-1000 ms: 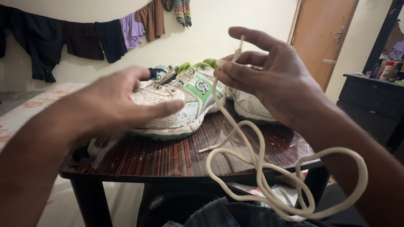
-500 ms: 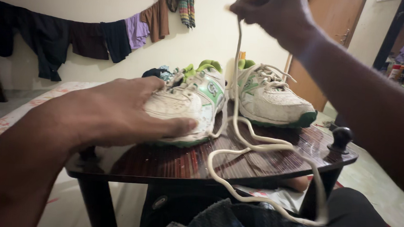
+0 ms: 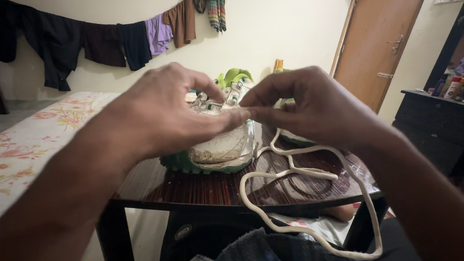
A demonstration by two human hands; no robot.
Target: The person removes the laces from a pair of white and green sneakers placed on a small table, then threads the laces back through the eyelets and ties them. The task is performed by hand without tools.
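we pinch the lace point(image 3: 293, 173) end over the shoe point(image 3: 223, 146), both left hand point(image 3: 161, 113) and right hand point(image 3: 312, 105) closed; slack trails right of the shoe

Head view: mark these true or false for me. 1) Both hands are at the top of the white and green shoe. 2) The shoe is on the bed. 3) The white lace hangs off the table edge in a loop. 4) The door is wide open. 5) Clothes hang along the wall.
1) True: the left hand and right hand meet over the shoe.
2) False: it sits on the dark wooden table; the bed is beside it.
3) True: the lace loops down past the edge.
4) False: the door looks shut.
5) True: clothes hang in a row.
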